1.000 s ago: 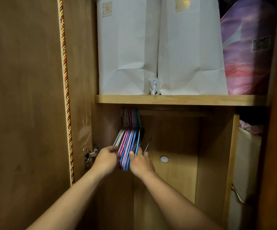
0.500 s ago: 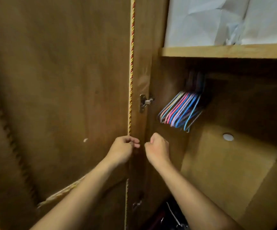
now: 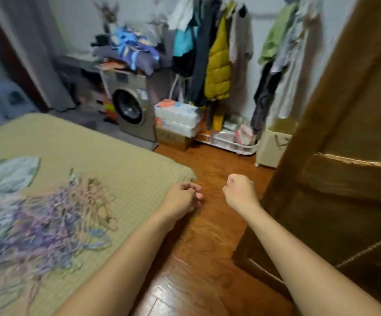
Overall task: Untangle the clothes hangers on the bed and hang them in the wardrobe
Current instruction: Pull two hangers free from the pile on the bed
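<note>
Left of my fingers, on the bed (image 3: 116, 156), lies the hanger pile (image 3: 48, 224), a blurred tangle with no single long axis that I can make out; strands run every way. My left hand (image 3: 181, 199) hovers at the bed's near corner, fingers loosely curled, holding nothing. My right hand (image 3: 239, 193) hangs over the floor (image 3: 207, 236), curled into an empty fist, just beside the wardrobe door (image 3: 344, 156). The left hand is the nearer to the pile, though apart from it. I judge the next reach goes leftward, left hand leading, to lift strands from the pile's near edge.
</note>
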### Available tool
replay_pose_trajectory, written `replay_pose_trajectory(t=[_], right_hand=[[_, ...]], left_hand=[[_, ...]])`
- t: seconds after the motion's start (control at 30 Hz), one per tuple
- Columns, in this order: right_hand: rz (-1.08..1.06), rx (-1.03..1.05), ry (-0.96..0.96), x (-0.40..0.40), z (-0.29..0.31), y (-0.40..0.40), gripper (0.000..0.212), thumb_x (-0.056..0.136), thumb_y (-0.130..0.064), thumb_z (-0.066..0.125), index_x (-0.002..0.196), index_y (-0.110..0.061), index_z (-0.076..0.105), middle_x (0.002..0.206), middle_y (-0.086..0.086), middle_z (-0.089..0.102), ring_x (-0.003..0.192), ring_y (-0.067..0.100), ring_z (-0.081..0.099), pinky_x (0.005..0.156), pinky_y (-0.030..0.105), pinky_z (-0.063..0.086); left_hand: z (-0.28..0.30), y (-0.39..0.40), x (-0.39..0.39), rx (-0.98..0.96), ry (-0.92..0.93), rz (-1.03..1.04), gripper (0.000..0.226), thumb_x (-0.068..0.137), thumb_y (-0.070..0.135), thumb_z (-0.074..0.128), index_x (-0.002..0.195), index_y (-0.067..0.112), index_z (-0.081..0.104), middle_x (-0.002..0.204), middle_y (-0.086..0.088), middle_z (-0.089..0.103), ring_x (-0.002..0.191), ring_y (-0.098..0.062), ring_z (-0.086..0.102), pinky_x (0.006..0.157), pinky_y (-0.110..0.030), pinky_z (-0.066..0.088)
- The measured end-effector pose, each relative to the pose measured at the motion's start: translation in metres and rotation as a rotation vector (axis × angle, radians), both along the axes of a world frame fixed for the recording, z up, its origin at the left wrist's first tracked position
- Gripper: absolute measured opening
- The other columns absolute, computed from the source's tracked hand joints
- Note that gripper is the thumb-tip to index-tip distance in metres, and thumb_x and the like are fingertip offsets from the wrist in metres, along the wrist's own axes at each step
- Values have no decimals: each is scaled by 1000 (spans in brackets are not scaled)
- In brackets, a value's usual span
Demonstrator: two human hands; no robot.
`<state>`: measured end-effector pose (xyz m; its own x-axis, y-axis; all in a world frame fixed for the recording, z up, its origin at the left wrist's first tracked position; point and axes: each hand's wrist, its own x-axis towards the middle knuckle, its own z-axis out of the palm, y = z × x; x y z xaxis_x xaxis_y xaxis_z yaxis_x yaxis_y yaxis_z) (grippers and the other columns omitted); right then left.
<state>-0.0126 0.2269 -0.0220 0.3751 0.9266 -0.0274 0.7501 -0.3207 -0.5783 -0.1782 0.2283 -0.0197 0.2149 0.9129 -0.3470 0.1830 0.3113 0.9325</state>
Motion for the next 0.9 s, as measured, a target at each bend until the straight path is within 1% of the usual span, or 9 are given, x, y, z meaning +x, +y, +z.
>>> replay_pose_trajectory(t=[0.07,0.13,0.2,0.3,0.4,0.57,0.67,0.8,0.9], right_hand=[[193,-15,2,-78,-11,13,31,81,-4,55,57,-14,38,61,4,48,69,31,46,57,33,34],[351,-45,2,-148,-19,17,35,86,-4,54,57,-17,39,65,6,50,76,29,48,59,33,31],[457,-61,26,-224,-32,17,31,84,-7,55,57,-15,42,68,7,55,80,30,53,60,33,35],[600,-89,30,-340,-54,1,27,80,-9,55,57,-13,41,63,7,52,76,35,55,64,36,41],[749,-114,44,-435,-80,-31,35,82,-8,55,55,-12,34,52,0,36,62,31,40,55,38,27],[879,-187,14,-512,-131,-53,32,75,-3,56,56,-12,32,55,3,39,61,29,41,56,38,20],[860,-247,0,-529,-152,-47,36,73,0,59,55,-14,31,53,2,36,58,27,38,53,40,17],[859,-377,-23,-551,-198,-32,36,72,0,63,55,-15,35,53,3,39,57,27,41,50,36,22],[915,-487,4,-575,-243,-22,33,74,-3,65,57,-15,39,55,3,44,58,27,45,52,34,28]], left_hand=[[-9,-22,-87,-25,-24,178,27,95,-3,36,93,12,58,74,-3,61,58,-13,54,49,-18,38],[-20,-45,-158,-62,-35,315,27,96,-3,33,97,10,58,76,-4,60,58,-14,55,51,-20,38],[-40,-75,-232,-100,-27,446,27,97,0,34,101,10,59,78,-3,62,59,-14,56,55,-23,38],[-69,-125,-332,-177,-27,618,27,96,1,35,100,11,59,78,-2,62,60,-15,56,56,-24,39],[-95,-169,-411,-240,-17,745,27,96,3,36,98,12,61,79,-3,64,62,-16,57,55,-22,40],[-118,-214,-485,-327,-16,878,27,97,6,37,105,8,62,85,-5,64,66,-16,57,55,-21,41],[-137,-224,-508,-399,-10,925,28,97,7,38,104,10,64,87,-4,67,68,-15,61,60,-22,46],[-171,-232,-530,-510,-69,1014,26,97,9,40,104,11,65,88,-5,68,71,-17,64,64,-25,48],[-203,-233,-550,-598,-124,1146,23,97,8,43,104,10,65,90,-9,70,75,-21,66,66,-27,49]])
